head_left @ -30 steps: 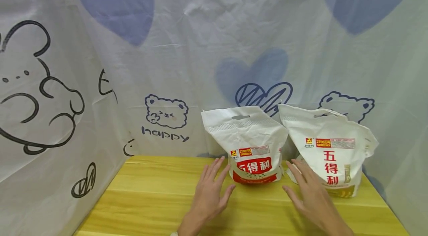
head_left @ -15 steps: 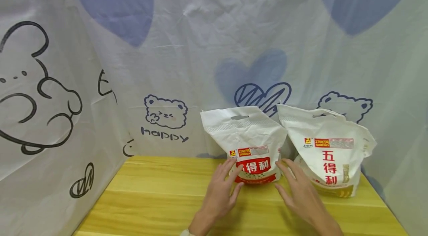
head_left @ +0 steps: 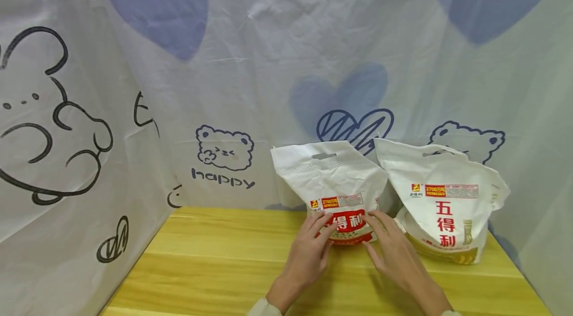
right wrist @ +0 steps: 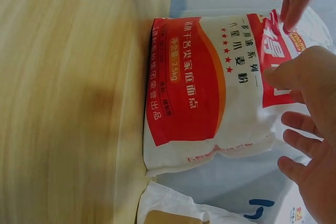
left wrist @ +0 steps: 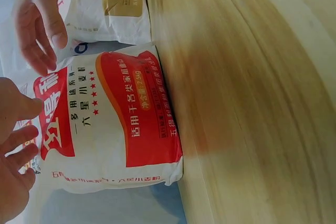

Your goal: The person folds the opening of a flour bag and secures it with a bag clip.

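Red-and-white bag point(head_left: 335, 184) on wooden tabletop point(head_left: 210, 256), between two relaxed, unclenched hands point(head_left: 308, 251) point(head_left: 396, 254).

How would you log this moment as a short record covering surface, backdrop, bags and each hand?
surface: yellow wood-grain table
backdrop: pale patterned cloth
first bag: red-panelled white bag, standing on the table
second bag: gold-bottomed white bag, to its right in the head view
left hand: at the red-panelled white bag's left side; contact unclear
right hand: at that bag's right side; contact unclear
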Motion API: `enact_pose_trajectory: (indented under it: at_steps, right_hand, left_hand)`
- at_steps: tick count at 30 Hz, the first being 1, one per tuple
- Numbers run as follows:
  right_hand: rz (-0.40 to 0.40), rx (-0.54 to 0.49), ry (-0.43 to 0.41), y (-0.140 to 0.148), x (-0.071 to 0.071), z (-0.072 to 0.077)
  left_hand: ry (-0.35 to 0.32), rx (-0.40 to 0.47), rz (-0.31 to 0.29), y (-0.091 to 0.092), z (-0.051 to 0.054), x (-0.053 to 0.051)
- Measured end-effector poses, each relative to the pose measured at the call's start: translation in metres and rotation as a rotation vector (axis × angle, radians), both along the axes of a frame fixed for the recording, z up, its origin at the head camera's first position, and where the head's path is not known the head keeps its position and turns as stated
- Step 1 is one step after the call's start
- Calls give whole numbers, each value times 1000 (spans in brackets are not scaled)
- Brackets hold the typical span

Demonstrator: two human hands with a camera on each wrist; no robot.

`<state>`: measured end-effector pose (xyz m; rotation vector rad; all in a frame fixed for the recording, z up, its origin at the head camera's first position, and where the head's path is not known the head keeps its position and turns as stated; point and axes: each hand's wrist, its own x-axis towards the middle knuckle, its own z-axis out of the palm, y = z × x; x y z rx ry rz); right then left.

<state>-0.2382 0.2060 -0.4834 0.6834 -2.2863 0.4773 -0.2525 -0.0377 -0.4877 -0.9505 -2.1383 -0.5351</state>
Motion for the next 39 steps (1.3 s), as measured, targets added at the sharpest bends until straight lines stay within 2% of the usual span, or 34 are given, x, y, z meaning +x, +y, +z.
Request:
enact_pose_trajectory:
  at_steps: [4, 13, 20, 23, 29, 33, 39]
  right_hand:
    - [3, -4, -2, 1, -3, -2]
    - [36, -19, 21, 1, -14, -8]
    - [48, -19, 79, -1, -21, -12]
    - [50, -30, 87, -2, -23, -13]
    - [42, -58, 128, -1, -26, -17]
    - [47, -66, 176, -2, -30, -18]
    - [79, -85, 187, -6, -34, -19]
  left_hand:
    - [-32, -12, 21, 6, -2, -2]
    - [112, -28, 29, 15, -4, -16]
    - [111, -101, 123, 22, -4, -22]
    - [106, -132, 143, 25, -4, -25]
    - [100, -125, 118, 27, -6, -31]
    - [136, -84, 101, 27, -8, -35]
    - [179, -54, 116, 26, -12, -39]
